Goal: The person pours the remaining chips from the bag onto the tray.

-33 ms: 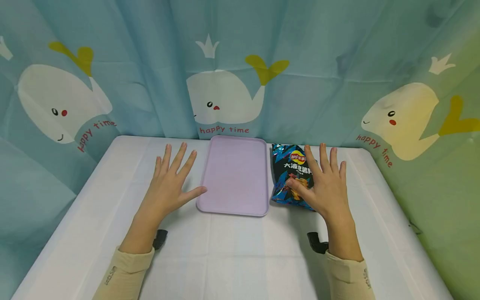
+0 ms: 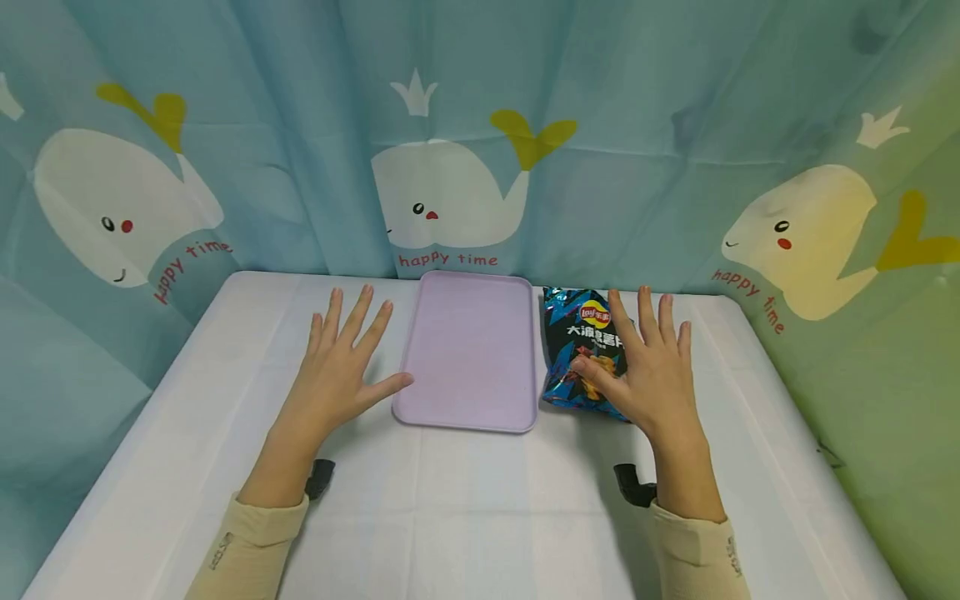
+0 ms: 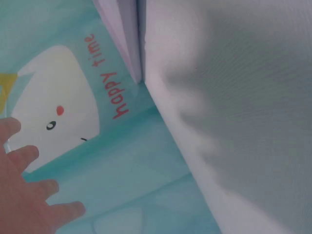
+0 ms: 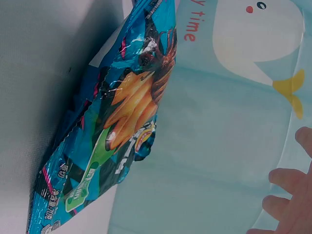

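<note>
A light purple tray (image 2: 471,354) lies flat on the white table, long side pointing away from me. Just right of it is a black and blue bag of potato chips (image 2: 562,333), lying face up. My left hand (image 2: 333,367) hovers left of the tray, fingers spread, its thumb tip overlapping the tray's left edge in the head view. Above the bag's right side is my right hand (image 2: 654,362), fingers also spread, hiding part of the bag. In the right wrist view the bag (image 4: 131,107) is apart from the fingers (image 4: 287,181). Both hands hold nothing.
A white cloth covers the table (image 2: 465,517). Behind it and along both sides hangs a blue-green curtain (image 2: 300,167) printed with whales and lettering. Black wrist mounts (image 2: 636,487) sit at the beige sleeves (image 2: 697,550).
</note>
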`<state>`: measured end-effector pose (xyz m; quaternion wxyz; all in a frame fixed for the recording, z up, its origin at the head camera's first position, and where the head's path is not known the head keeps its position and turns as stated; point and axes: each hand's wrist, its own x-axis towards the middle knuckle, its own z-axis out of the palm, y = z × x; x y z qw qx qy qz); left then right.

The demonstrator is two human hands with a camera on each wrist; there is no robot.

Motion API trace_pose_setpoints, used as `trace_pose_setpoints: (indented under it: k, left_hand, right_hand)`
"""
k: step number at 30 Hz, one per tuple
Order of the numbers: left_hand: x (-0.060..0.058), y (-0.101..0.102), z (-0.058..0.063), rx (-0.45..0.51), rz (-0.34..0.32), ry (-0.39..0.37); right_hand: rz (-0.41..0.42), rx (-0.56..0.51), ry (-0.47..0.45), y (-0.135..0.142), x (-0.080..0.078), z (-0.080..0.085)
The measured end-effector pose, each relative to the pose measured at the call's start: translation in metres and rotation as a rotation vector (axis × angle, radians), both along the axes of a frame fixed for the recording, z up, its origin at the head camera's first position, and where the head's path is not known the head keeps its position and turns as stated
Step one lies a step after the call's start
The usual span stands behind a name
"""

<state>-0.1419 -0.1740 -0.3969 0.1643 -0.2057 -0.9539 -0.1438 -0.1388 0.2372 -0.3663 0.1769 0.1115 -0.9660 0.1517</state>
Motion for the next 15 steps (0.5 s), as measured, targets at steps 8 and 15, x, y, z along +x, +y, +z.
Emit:
trace_pose_setpoints:
  k: [8,15]
  left_hand:
    - [-0.001,0.002,-0.004,-0.002,0.0,-0.191]
    - [0.0,0.006,-0.012,-0.046,-0.007,-0.399]
  right_hand:
    - [0.011,-0.028,-0.007,-0.002,-0.006,0.003]
    - [-0.056,-0.064,-0.087,0.007,-0.005,-0.009]
